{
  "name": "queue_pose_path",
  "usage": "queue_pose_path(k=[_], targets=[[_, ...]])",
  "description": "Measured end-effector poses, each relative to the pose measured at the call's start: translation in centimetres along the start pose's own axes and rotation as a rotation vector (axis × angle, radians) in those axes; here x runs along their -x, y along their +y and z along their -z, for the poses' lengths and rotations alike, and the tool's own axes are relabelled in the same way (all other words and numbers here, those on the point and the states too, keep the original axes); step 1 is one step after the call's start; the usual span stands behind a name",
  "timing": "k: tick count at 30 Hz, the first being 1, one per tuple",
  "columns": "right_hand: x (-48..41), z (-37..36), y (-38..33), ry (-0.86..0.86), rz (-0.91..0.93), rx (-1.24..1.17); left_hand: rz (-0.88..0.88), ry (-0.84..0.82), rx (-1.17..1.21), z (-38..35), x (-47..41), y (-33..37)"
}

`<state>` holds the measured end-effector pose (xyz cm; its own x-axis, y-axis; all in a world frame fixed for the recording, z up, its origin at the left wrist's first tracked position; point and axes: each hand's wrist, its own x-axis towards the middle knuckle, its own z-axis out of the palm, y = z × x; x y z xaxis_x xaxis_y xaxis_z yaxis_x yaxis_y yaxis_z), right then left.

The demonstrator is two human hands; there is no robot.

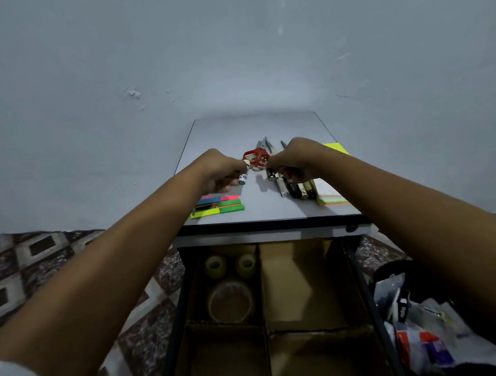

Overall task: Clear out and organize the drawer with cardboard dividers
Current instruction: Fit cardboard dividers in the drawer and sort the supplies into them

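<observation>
White battery (pixel 242 180) — pinched in left hand (pixel 220 172)

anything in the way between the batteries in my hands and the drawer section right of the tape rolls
Nothing visible does. The left hand pinches a white battery and the right hand a dark battery above the tabletop; the cardboard section right of the tape rolls lies open just below the table's front edge.

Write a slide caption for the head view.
Left hand grips a white battery, right hand a black battery, over the tabletop; the drawer's cardboard dividers hold tape rolls.
</observation>
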<state>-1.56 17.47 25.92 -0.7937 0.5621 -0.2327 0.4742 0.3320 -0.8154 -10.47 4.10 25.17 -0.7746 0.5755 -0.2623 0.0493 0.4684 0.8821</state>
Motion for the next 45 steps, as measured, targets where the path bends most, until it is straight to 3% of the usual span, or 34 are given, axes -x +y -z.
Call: queue_pose_path(k=[9,14,19,28,45], targets=[[8.1,-3.7,5.8,-0.279,-0.176,-0.360,0.066,-0.143,0.069,-0.4,7.9,-6.4],[12.3,-6.9,9.6,-0.356,-0.212,-0.374,0.123,-0.189,-0.006,-1.1,11.0,-12.1],[15.0,-9.1,12.5,-0.414,-0.241,-0.371,0.287,-0.268,-0.003,-3.3,12.8,-17.1],[16.7,-11.6,15.8,-0.366,-0.305,-0.393,0.379,-0.321,-0.149,-8.3,12.3,-22.2],[17.6,-12.0,17.1,-0.348,-0.325,-0.512,0.282,-0.291,-0.147,-8.1,12.6,-21.9]])
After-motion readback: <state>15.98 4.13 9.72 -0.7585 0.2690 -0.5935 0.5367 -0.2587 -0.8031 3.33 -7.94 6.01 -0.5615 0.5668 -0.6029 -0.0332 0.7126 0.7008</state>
